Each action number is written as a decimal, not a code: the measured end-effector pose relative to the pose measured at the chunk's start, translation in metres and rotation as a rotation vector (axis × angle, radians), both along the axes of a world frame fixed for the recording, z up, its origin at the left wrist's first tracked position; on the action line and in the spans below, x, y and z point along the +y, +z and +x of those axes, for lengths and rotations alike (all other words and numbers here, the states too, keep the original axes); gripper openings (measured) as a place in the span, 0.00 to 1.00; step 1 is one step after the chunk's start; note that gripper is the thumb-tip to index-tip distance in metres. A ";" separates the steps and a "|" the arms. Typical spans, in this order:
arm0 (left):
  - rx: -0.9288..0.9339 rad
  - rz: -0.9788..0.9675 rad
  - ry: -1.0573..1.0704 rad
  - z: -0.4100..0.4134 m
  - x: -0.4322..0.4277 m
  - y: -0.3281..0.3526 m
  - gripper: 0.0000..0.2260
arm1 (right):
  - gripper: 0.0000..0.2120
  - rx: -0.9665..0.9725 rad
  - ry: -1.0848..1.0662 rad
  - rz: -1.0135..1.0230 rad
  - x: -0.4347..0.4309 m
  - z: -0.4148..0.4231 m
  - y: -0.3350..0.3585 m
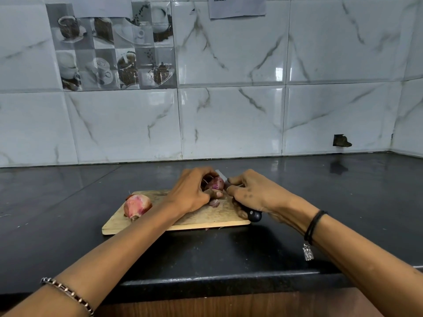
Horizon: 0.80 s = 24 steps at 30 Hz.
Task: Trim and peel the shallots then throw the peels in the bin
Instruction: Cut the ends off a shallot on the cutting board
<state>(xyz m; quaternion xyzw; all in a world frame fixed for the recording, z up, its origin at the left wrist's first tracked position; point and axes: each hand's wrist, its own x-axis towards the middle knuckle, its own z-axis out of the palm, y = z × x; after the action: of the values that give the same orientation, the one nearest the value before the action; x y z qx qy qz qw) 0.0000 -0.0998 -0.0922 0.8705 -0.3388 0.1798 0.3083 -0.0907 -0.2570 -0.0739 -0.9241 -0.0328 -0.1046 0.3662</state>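
The left hand (190,191) grips a shallot (215,184) above the cutting board (201,217) and the right hand (249,193) clasps the knife (254,215), which should shave only the tip, away from the holding grip.

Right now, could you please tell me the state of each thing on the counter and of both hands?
Left hand: grips the held shallot.
Held shallot: over the board, purple flesh showing.
Right hand: grips the knife.
Knife: blade beside the held shallot, contact unclear.
Second shallot: lying on the board's left end, skin on.
Peel scrap: loose on the board.
Board: flat on the counter.
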 end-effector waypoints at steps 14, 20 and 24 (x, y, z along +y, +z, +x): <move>0.029 0.030 -0.013 0.000 0.001 0.003 0.19 | 0.13 0.036 -0.056 -0.237 0.012 -0.016 0.014; 0.055 0.006 -0.010 -0.002 0.002 0.002 0.19 | 0.14 0.084 -0.033 -0.227 0.007 -0.025 0.015; 0.065 -0.027 -0.001 -0.003 0.002 0.002 0.17 | 0.10 0.102 -0.023 -0.203 0.007 -0.035 0.017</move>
<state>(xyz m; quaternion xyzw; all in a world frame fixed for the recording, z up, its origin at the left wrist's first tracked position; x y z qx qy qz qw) -0.0034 -0.0981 -0.0903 0.8714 -0.3267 0.1559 0.3310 -0.1252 -0.2496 -0.0572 -0.9608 -0.0138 -0.0580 0.2707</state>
